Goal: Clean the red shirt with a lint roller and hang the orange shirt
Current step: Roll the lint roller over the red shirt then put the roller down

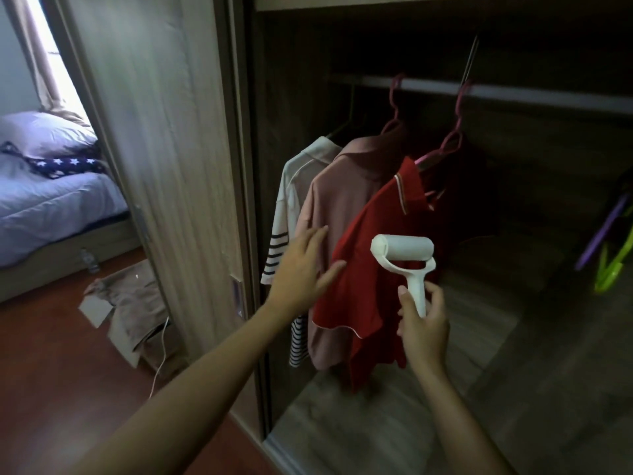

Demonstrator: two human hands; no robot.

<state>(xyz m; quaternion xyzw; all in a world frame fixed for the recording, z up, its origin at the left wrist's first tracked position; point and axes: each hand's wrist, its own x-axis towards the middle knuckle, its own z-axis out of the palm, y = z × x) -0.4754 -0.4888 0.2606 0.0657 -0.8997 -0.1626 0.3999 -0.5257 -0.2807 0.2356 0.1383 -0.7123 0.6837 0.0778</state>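
Wardrobe rail behind hanging red shirt; lint roller handle-down, drum crosswise, gripped by right hand; left hand splayed.

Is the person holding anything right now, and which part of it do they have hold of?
The right hand holds a white lint roller by the lower end of its handle. The left hand holds nothing; its fingers are straight, reaching toward the red shirt.

We see a red shirt with a striped collar hanging on a pink hanger from the wardrobe rail — the rightmost of three shirts. A white lint roller stands upright in front of it — drum on top, handle pointing down.
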